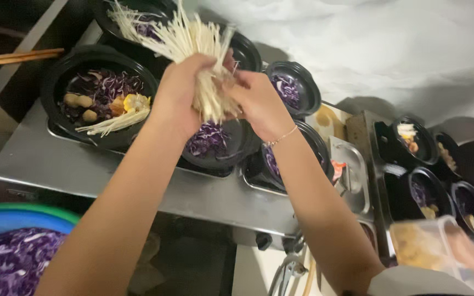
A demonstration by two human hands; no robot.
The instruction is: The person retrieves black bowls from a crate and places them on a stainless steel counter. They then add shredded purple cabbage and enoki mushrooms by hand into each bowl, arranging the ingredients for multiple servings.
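Up close, both hands clamp one bundle of enoki mushrooms (193, 49): the left hand (185, 90) wraps its middle, the right hand (256, 101) pinches strands at the lower end, seemingly peeling off a portion. Judged from this, the step is dividing the bunch; parting it cleanly calls for a steady pull. The bundle's long axis runs nearly upright, caps fanning up-left, above a black bowl (231, 156) of purple cabbage (208, 138).
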